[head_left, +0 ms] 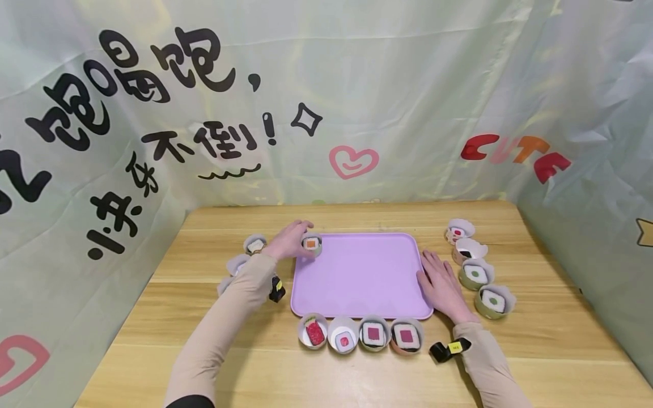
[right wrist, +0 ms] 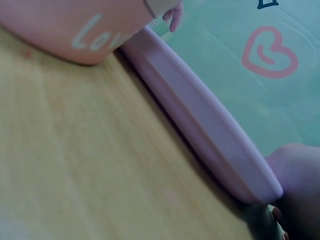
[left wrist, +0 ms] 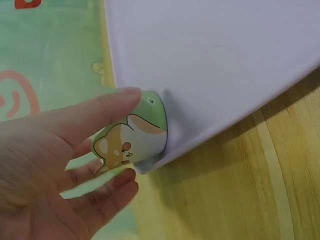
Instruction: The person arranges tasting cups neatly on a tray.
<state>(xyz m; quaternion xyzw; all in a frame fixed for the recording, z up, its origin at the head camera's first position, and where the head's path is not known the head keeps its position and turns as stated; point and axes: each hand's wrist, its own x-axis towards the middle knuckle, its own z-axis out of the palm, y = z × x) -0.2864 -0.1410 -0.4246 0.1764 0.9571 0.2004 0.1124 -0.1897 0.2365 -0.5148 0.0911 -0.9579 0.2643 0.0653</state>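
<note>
At the far left corner of the lilac tray (head_left: 362, 277), my left hand (head_left: 291, 241) holds a small paper cup (head_left: 313, 249) with a white, orange-centred sushi piece in it. The left wrist view shows this cup (left wrist: 147, 122) as green with a cartoon dog, between the thumb above and the fingers below. Its base is close over the tray's corner. My right hand (head_left: 444, 286) lies with its fingers extended along the right rim of the tray, holding nothing.
Several cups with sushi pieces, such as this pink-centred one (head_left: 406, 337), line the tray's front edge. More cups (head_left: 492, 303) form a column at the right, and others (head_left: 255, 243) stand left, partly behind the left arm. A printed cloth (head_left: 408, 102) hangs behind.
</note>
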